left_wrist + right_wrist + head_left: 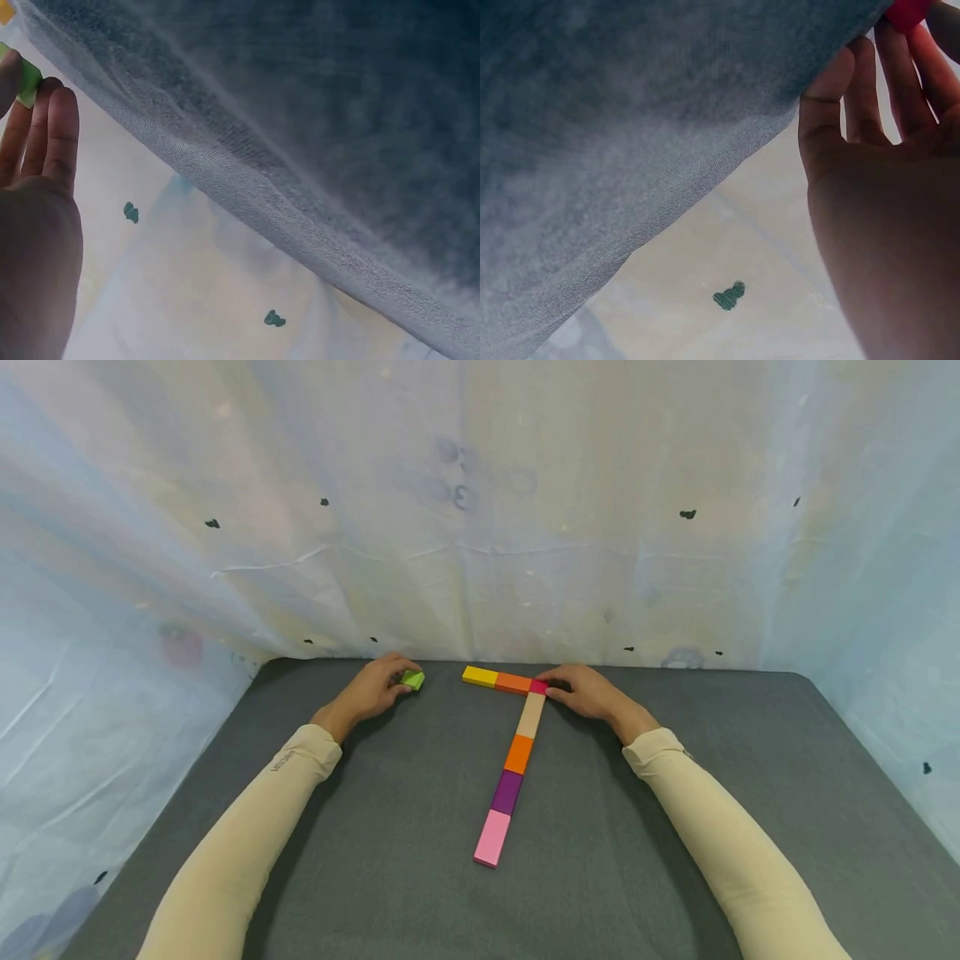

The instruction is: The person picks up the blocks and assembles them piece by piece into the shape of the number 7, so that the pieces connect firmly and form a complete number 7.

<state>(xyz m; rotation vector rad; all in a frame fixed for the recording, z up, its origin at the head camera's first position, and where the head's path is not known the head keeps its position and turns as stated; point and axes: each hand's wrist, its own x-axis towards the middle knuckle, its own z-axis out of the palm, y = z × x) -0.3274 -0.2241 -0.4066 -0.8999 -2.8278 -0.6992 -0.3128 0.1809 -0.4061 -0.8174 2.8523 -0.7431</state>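
Observation:
Between thumb and fingers, my left hand [372, 687] pinches a light green block [412, 679], left of the row's yellow block [480, 676]. My right hand [588, 691] pinches a red block [538, 687] at the right end of that short top row. An orange block [513, 683] lies between the yellow and red ones. From the red block a line of blocks runs toward me: beige [531, 716], orange [518, 754], purple [506, 793] and pink [492, 838]. In the right wrist view the red block [909, 13] shows partly at the fingertips.
All the blocks lie on a dark grey cloth-covered table [375, 860]. A pale patterned curtain [480, 510] with small dark marks hangs behind the far edge and along both sides.

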